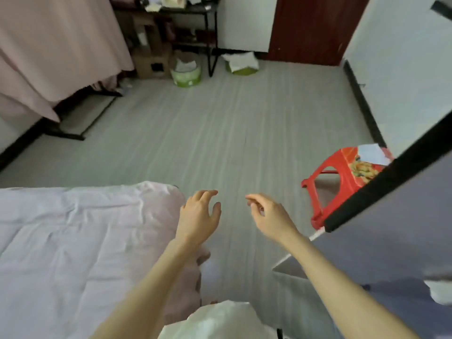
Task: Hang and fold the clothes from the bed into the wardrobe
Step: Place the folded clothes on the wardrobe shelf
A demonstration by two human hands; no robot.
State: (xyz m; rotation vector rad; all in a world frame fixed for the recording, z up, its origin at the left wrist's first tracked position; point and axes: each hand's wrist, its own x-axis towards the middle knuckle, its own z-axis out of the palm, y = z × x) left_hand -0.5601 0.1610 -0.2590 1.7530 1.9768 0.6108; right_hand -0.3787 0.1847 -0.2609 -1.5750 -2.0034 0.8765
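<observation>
Grey floor beside the bed — rumpled pale sheet — left hand, right hand, grip released.

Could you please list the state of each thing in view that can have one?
Left hand: open, holding nothing.
Right hand: open, holding nothing.
Bed sheet: wrinkled, no clothes on it.
Red stool: upright, paper on top.
Brown door: closed.
</observation>
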